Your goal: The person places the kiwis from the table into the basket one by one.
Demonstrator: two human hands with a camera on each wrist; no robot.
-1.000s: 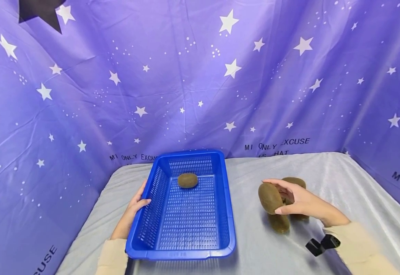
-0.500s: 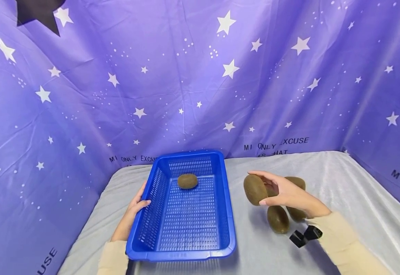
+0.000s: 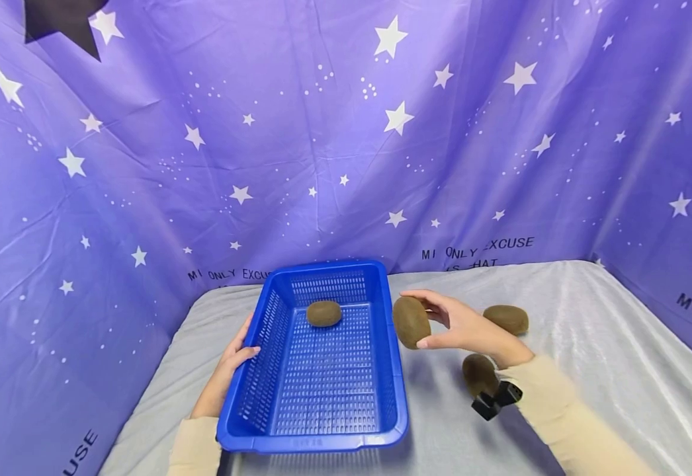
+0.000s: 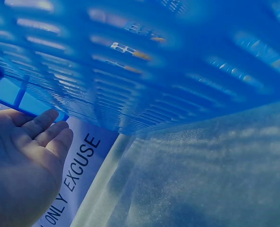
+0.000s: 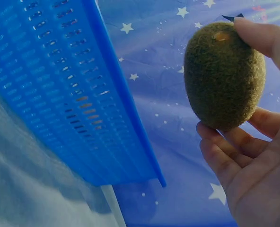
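Blue basket (image 3: 325, 383): I see one kiwifruit (image 3: 324, 314) inside, toward twelve o'clock.
Left hand (image 3: 231, 363): grip on the rim (image 3: 235, 396) at nine o'clock.
Right hand (image 3: 465, 325): grip half-spread, pinching a fuzzy kiwifruit (image 3: 411, 322), just outside the three-o'clock rim.
Loose kiwifruit (image 3: 505, 319) (image 3: 478, 371): two on the worktop (image 3: 584, 337), farther toward three.

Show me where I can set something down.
The blue basket has bare floor in front of its kiwi; grey cloth lies bare right of the far loose kiwi. Crowded: beside the basket's right rim, where the right hand holds another kiwi, and around the near loose kiwi.
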